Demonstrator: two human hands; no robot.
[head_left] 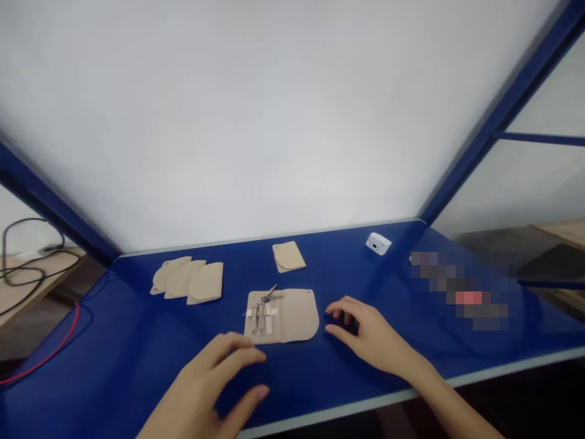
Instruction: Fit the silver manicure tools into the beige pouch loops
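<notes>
**Head view of a blue table with both hands above its near part.** The left hand lies at lower centre, its fingers spread apart and curved, just beside the lower left corner of the beige pouch. The right hand lies to the right of the pouch, its fingers also apart and curved, with the fingertips near the pouch's rounded right edge. Both hands are open and empty, and neither is seen gripping anything.

The pouch lies flat and open at the centre of the table, between the hands. On its left half, white straps hold slim steel tools, and a nail clipper lies across their upper ends.

Farther from the hands, three overlapping beige pieces lie to the upper left of the pouch, and a single beige piece lies beyond it. A small white camera-shaped object sits near the far edge, to the right. A blurred patch hides the right part of the table. A white panel in a blue frame rises behind the table. A red cable and a black cable lie at the left.
</notes>
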